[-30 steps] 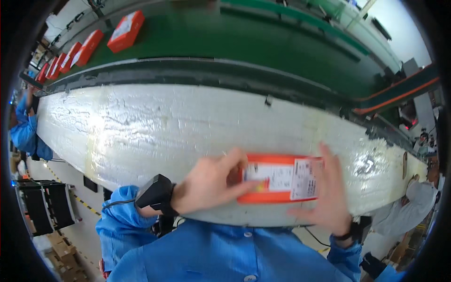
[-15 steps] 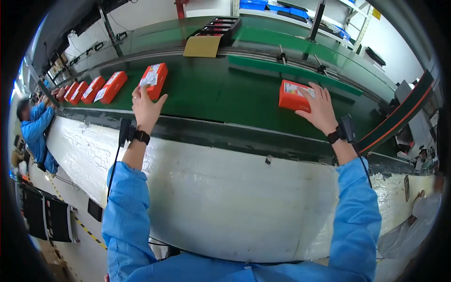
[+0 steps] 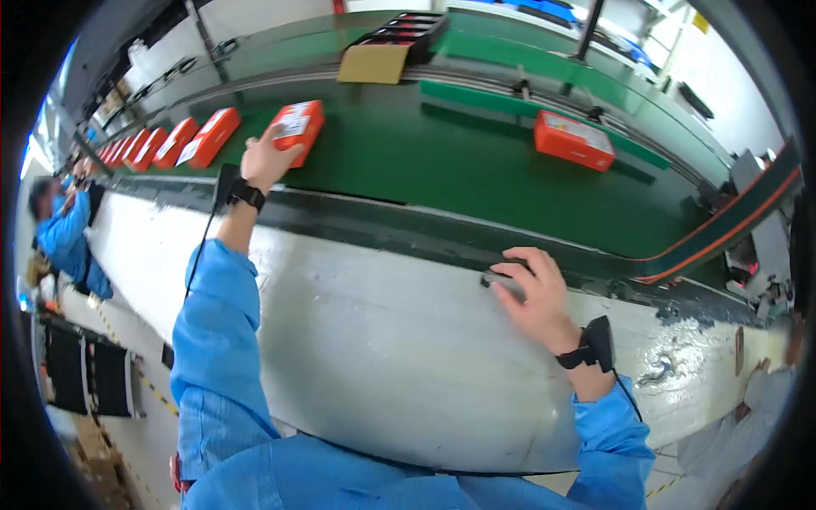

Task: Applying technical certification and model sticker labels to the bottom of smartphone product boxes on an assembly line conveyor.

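Left hand [image 3: 265, 158] is stretched out over the green conveyor belt [image 3: 442, 166], fingers closed around the near end of an orange box [image 3: 294, 129] that sits on the belt. Right hand [image 3: 534, 295] rests flat on the white table [image 3: 374, 348] at the belt's near edge, fingers spread loosely, holding nothing. A second orange box [image 3: 574, 140] lies further right on the belt; a row of orange boxes [image 3: 170, 144] sits to the left.

Long green conveyor belt [image 3: 442, 161] running across factory hall, black rail edging its near side. White plastic-wrapped surface [image 3: 374, 348] lying in front. Yellow-striped floor [image 3: 127, 374] showing lower left. Bright daylight glaring from far left.
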Demonstrator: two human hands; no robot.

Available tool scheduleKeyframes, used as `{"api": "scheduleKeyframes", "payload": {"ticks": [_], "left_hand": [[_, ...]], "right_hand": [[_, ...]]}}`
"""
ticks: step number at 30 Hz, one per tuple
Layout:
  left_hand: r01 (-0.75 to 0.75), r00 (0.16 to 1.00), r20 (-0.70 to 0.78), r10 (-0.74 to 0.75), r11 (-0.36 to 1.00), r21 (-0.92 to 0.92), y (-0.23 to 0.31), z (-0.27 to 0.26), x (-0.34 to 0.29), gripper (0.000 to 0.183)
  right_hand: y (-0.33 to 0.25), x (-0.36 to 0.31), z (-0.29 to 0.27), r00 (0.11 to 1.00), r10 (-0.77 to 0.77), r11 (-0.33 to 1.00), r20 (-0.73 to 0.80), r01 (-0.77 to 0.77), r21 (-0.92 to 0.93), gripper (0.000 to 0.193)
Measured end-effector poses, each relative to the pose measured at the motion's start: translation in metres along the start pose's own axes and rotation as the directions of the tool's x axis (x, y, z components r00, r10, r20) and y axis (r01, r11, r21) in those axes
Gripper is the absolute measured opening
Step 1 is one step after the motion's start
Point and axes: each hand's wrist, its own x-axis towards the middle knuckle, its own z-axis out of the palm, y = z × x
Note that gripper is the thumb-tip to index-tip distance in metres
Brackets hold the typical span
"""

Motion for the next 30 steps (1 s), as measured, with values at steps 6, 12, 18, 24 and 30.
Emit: {"api": "scheduleKeyframes", "payload": {"ticks": [6, 12, 18, 24, 30], "left_hand": [[-0.355, 0.920, 0.141, 0.366, 0.930, -0.097, 0.101, -0.061, -0.201, 0.074], [-0.542, 0.782, 0.311, 0.540, 0.836, -0.088, 0.141, -0.079, -0.346, 0.099], [-0.425, 0.728, 0.295, 0.619, 0.746, -0.513, 0.135, -0.098, -0.329, 0.089], [-0.536, 0.787, -0.098, 0.609, 0.596, -0.598, 0.144, -0.082, -0.306, 0.066], [0.291, 0.678, 0.440, 0.589, 0.335, -0.896, 0.155, -0.092, -0.301, 0.036]], "right_hand": [[-0.015, 0.006, 0.005, 0.990, -0.124, 0.992, 0.062, 0.121, 0.047, 0.013], [-0.041, -0.018, -0.012, 0.886, 0.312, 0.834, 0.343, -0.428, 0.349, 0.026], [-0.045, -0.043, -0.037, 0.720, 0.437, 0.363, 0.540, -0.690, 0.626, 0.019], [-0.030, -0.037, -0.057, 0.545, 0.367, 0.212, 0.754, -0.838, 0.503, 0.016], [-0.064, -0.031, -0.061, 0.739, 0.297, 0.235, 0.605, -0.670, 0.704, 0.011]]}}
